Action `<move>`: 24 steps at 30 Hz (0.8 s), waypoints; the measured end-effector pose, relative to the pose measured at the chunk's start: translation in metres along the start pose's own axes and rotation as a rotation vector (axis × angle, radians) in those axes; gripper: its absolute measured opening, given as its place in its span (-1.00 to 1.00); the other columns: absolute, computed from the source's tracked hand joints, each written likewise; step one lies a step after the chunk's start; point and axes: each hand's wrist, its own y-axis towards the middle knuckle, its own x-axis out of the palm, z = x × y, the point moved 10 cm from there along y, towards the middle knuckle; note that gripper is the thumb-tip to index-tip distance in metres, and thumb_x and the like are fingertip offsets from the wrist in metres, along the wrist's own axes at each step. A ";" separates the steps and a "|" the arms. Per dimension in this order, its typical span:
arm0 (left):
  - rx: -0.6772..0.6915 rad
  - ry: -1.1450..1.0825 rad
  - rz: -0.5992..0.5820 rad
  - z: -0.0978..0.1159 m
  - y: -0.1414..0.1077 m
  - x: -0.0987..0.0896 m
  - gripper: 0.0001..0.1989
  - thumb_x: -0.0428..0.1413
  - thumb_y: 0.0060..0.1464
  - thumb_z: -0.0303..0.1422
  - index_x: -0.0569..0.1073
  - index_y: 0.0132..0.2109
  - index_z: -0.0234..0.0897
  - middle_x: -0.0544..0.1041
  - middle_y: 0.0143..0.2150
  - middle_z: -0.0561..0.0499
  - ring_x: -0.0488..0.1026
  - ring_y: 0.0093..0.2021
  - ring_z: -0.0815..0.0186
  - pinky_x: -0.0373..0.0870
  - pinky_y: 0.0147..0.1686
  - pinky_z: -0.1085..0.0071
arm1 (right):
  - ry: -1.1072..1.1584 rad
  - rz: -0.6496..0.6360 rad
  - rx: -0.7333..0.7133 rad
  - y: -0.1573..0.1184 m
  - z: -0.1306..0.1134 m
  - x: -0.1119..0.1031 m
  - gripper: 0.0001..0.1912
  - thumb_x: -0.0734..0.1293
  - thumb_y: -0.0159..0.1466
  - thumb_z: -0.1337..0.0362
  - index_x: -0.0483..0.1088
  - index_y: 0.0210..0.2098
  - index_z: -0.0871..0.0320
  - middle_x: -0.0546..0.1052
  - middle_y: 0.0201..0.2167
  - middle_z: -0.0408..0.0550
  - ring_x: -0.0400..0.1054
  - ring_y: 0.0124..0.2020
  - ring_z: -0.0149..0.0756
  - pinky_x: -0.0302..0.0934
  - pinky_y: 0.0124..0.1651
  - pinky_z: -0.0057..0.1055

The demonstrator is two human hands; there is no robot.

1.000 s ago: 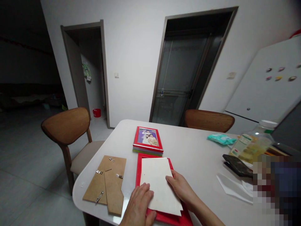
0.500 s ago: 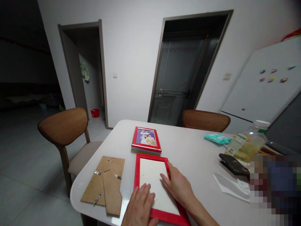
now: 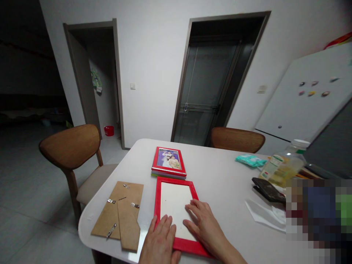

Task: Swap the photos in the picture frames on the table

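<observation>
A red picture frame [image 3: 158,200] lies flat on the white table, with a plain off-white sheet [image 3: 176,198] inside its border. My left hand [image 3: 159,238] rests palm down over the frame's lower left side, fingers stretched onto the sheet. On the right side, my right hand [image 3: 205,225] lies across the red border, fingers apart, fingertips at the sheet. Left of the frame is a brown backing board [image 3: 104,220] with metal clips and a stand leg [image 3: 128,231]. Beyond the frame sits a small stack topped by a red-framed photo [image 3: 169,161].
On the table's right side are a turquoise packet [image 3: 250,160], a large clear bottle [image 3: 283,165] with yellow liquid, a black object [image 3: 269,190] and white paper [image 3: 264,216]. Wooden chairs stand at the left [image 3: 74,146] and far side [image 3: 238,139].
My right hand has slid down along the frame's right side, towards me. My left hand stays at the lower left. The whole view has shifted slightly.
</observation>
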 end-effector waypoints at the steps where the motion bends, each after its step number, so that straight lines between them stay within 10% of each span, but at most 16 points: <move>1: -0.018 -0.012 -0.025 -0.001 0.000 0.001 -0.52 0.00 -0.04 -0.33 0.21 0.07 -0.31 0.15 0.15 -0.15 0.06 0.14 0.11 0.01 0.09 0.08 | 0.005 -0.010 0.002 0.001 -0.001 0.000 -0.68 0.24 0.06 0.22 0.36 -0.19 0.19 0.31 -0.10 0.11 0.13 -0.05 -0.15 0.04 -0.02 -0.23; 15: 0.080 -0.044 0.130 -0.002 -0.022 -0.023 -0.55 0.01 -0.07 -0.41 0.24 0.04 -0.26 0.25 0.10 -0.11 0.17 0.09 0.14 0.11 0.04 0.08 | -0.039 -0.112 0.011 -0.008 -0.020 0.001 -0.75 0.24 0.05 0.25 0.40 -0.26 0.08 0.34 -0.09 0.01 0.13 -0.06 -0.13 0.05 -0.07 -0.22; 20: -0.157 0.099 0.435 -0.085 -0.079 -0.074 -0.52 -0.02 -0.05 -0.44 0.16 0.08 -0.27 0.23 0.12 -0.12 0.15 0.11 0.20 0.21 0.01 0.19 | 0.179 -0.107 -0.155 -0.002 -0.105 0.007 -0.70 0.21 0.11 0.25 0.33 -0.16 0.12 0.35 -0.13 0.03 0.16 -0.10 -0.21 0.04 -0.06 -0.28; 24: -0.273 0.215 0.456 -0.146 -0.124 -0.077 -0.57 0.06 -0.10 -0.33 0.30 -0.02 -0.25 0.35 0.03 -0.13 0.29 0.01 0.10 0.31 -0.09 0.16 | 0.218 -0.162 -0.225 0.009 -0.169 0.043 -0.59 0.31 -0.04 0.13 0.31 -0.18 0.11 0.36 -0.21 -0.01 0.16 -0.17 -0.16 0.06 -0.12 -0.22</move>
